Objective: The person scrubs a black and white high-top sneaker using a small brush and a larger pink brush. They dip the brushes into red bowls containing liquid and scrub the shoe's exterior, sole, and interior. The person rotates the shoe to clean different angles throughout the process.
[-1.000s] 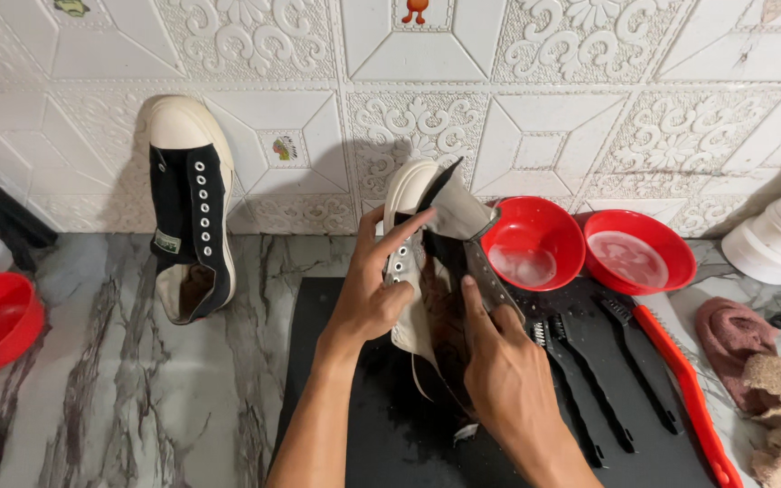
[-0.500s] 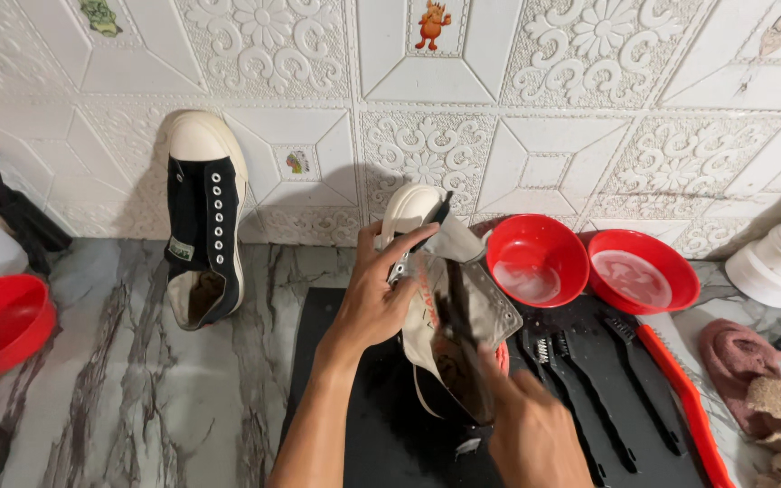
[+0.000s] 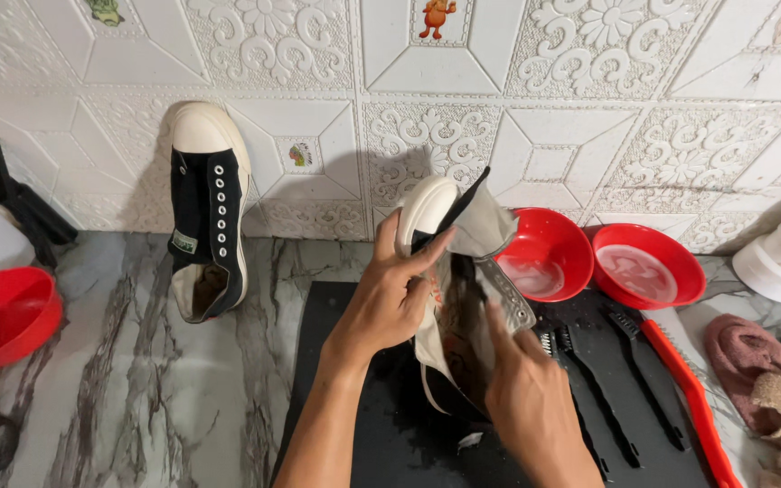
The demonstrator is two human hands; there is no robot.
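My left hand (image 3: 390, 303) clamps the shoe (image 3: 449, 271) near its white toe, which points away from me, while my right hand (image 3: 526, 389) pinches its nearer opened side.

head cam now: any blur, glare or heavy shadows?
Head view: sharp overall, no motion blur on the left hand or right hand. Light falls from the front, so the shoe leaning on the wall and the held shoe cast soft shadows on the tiled wall. Mild sheen on the two red bowls and the wet black mat; nothing blown out.
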